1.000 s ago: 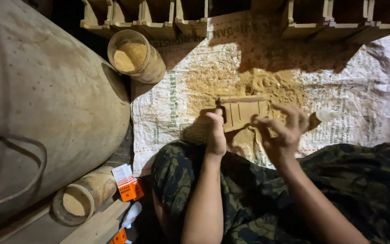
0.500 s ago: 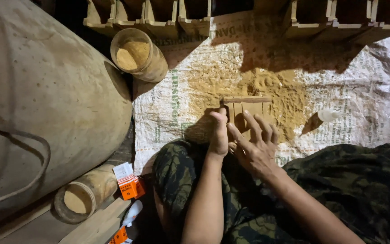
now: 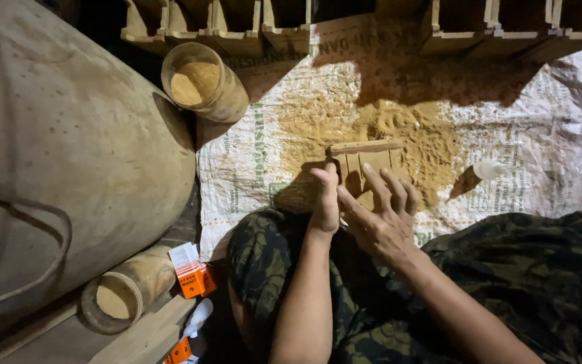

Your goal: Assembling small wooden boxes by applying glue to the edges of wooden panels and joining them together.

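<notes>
A small wooden mould (image 3: pixel 365 156) with compartments lies on a heap of tan powder (image 3: pixel 399 128) spread over a white woven sack (image 3: pixel 547 141). My left hand (image 3: pixel 325 199) grips the mould's left edge and holds it steady. My right hand (image 3: pixel 378 216) lies flat on top of the mould, fingers spread and pressing into its compartments. Both forearms come up from my lap, which is covered in dark camouflage cloth (image 3: pixel 506 269).
A big round clay-coloured vessel (image 3: pixel 69 155) fills the left side. A jar of tan powder (image 3: pixel 203 81) stands at the sack's upper left, another jar (image 3: pixel 126 293) lies lower left beside an orange box (image 3: pixel 193 276). Wooden compartment frames (image 3: pixel 237 27) line the far edge. A small white object (image 3: pixel 490 168) lies on the sack.
My right hand, raised off to the right a second ago, has come down flat onto the mould. My left hand has kept its hold.
</notes>
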